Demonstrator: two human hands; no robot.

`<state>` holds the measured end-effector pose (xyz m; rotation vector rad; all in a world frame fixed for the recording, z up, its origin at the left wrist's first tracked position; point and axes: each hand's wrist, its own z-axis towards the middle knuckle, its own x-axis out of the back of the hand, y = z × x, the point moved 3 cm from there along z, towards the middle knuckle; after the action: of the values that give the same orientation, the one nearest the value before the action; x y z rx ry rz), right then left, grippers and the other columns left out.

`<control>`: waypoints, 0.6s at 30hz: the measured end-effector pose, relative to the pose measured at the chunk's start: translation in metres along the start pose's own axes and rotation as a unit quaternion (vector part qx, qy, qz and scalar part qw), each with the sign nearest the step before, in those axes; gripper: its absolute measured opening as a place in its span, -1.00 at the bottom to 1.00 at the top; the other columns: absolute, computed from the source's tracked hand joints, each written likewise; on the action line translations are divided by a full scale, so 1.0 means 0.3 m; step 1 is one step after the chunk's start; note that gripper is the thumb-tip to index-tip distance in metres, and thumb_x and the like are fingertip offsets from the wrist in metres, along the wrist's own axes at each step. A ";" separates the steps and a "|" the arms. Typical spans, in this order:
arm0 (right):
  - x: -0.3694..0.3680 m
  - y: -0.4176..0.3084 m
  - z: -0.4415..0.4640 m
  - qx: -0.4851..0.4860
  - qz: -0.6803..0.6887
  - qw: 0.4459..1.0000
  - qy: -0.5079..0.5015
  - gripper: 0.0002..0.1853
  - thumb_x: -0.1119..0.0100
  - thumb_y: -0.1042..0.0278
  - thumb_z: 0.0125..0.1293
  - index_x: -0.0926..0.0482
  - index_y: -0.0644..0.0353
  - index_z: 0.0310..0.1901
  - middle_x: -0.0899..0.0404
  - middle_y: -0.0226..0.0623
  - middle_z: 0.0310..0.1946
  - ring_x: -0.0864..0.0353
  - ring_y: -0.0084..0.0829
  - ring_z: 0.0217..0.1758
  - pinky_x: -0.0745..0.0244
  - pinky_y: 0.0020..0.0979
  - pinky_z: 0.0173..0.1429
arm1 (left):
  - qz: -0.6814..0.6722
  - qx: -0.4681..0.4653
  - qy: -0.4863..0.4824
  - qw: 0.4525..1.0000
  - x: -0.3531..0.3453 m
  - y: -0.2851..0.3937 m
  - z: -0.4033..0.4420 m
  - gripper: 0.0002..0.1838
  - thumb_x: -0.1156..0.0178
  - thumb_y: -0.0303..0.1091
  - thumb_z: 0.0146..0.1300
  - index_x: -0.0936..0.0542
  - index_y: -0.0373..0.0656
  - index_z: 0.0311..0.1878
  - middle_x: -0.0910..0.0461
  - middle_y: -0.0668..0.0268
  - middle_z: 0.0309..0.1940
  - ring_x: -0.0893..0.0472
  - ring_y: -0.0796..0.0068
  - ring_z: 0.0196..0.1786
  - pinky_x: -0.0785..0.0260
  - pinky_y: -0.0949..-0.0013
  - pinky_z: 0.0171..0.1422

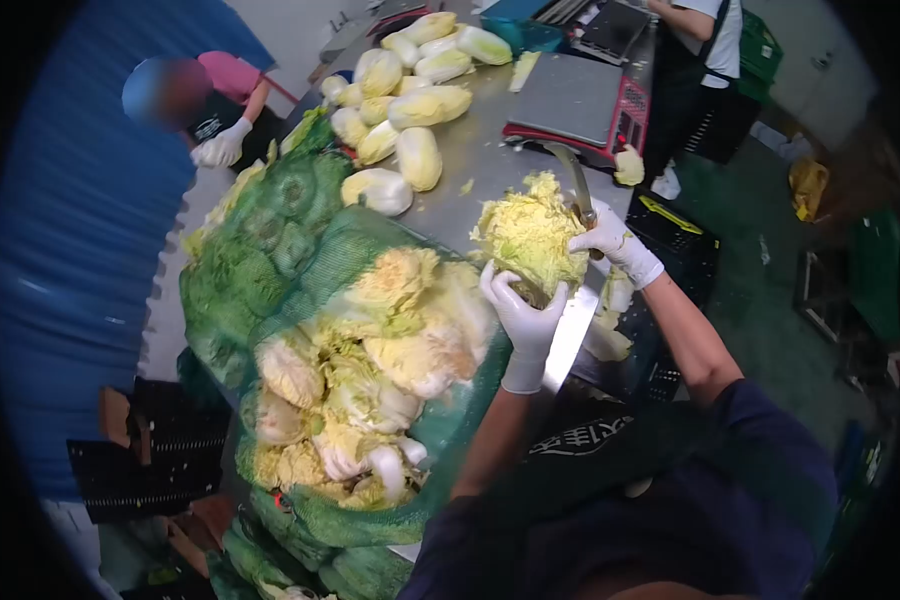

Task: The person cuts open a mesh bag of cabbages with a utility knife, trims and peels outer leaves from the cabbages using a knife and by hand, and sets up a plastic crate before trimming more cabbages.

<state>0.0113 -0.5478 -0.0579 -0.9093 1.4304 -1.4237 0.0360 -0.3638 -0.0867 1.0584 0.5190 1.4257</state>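
Observation:
My left hand (526, 318), in a white glove, is closed around the lower side of a napa cabbage (530, 235) with ragged yellow-green leaves. The cabbage is held above the near edge of the metal table (495, 165). In my gloved right hand (615, 243) is a curved knife (573, 175), its blade pointing up and away along the cabbage's right side. The right fingers are close against the cabbage; whether they touch it I cannot tell. Below and left of my hands lies an opened green mesh sack (450, 440) full of untrimmed napa cabbages (370, 370).
Several trimmed cabbages (420, 105) lie on the far table. A red-framed scale (570, 100) stands right of them. More filled green sacks (270, 225) line the left. A person (215, 105) works at far left, another (695, 45) at far right. Black crates (150, 440) are on the floor.

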 end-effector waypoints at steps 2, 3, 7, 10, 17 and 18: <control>0.072 -0.103 -0.052 0.035 -0.100 0.994 -0.004 -0.07 -0.57 0.39 -0.25 -0.32 0.26 0.26 -0.37 -0.32 0.16 -0.32 -0.48 0.20 -0.22 -0.44 0.30 | -0.061 -0.007 -0.019 0.998 -0.075 0.011 -0.024 -0.16 -0.51 -0.37 -0.27 -0.17 -0.35 0.03 -0.10 -0.07 0.13 -0.21 -0.01 0.21 -0.06 0.07 0.32; 0.117 -0.087 -0.052 0.067 -0.125 0.990 -0.010 -0.01 -0.59 0.34 -0.28 -0.29 0.24 0.29 -0.34 -0.32 0.15 -0.30 -0.45 0.23 -0.20 -0.43 0.31 | -0.054 -0.011 -0.050 0.997 -0.102 0.026 -0.032 -0.14 -0.52 -0.37 -0.27 -0.15 -0.35 0.05 -0.10 -0.08 0.14 -0.19 0.01 0.23 -0.05 0.07 0.33; 0.207 -0.016 -0.116 0.054 -0.229 0.972 -0.029 -0.12 -0.55 0.27 -0.19 -0.34 0.24 0.24 -0.31 -0.29 0.10 -0.33 -0.44 0.13 -0.27 -0.44 0.20 | -0.263 0.151 -0.172 0.937 -0.205 -0.062 -0.105 -0.09 -0.45 -0.45 -0.13 -0.04 -0.25 0.21 -0.20 0.02 0.13 -0.30 0.20 0.19 -0.18 0.18 0.32; 0.255 0.051 -0.132 -0.004 -0.217 0.976 0.023 -0.39 -0.45 0.30 -0.04 -0.47 0.29 0.07 -0.44 -0.35 -0.16 -0.40 -0.57 -0.09 -0.36 -0.50 0.00 | -0.238 0.182 -0.144 0.943 -0.180 0.061 -0.059 -0.19 -0.40 -0.36 -0.02 -0.15 -0.26 0.26 -0.23 0.01 0.18 -0.31 0.15 0.24 -0.16 0.17 0.35; 0.200 0.130 -0.249 -0.022 -0.039 0.997 0.059 -0.80 -0.22 0.47 0.02 -0.60 0.29 -0.27 -0.52 -0.44 -0.51 -0.43 -0.66 -0.38 -0.37 -0.53 -0.27 | 0.212 0.010 -0.193 0.958 -0.172 0.153 0.092 -0.45 -0.38 -0.12 -0.03 -0.47 -0.15 0.01 -0.41 0.18 0.01 -0.39 0.13 0.12 -0.26 0.20 0.19; 0.241 0.139 -0.284 -0.011 -0.059 0.992 0.110 -0.82 -0.21 0.48 0.03 -0.60 0.29 -0.28 -0.52 -0.44 -0.50 -0.42 -0.67 -0.38 -0.37 -0.53 -0.28 | 0.200 -0.023 -0.191 0.961 -0.166 0.128 0.098 -0.47 -0.39 -0.07 -0.05 -0.47 -0.14 -0.06 -0.44 0.22 -0.08 -0.41 0.16 0.04 -0.29 0.20 0.12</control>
<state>-0.0888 -0.5842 -0.1114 -0.8847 1.5790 -1.6415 0.0329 -0.4257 -0.0554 1.4158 -0.0114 1.5164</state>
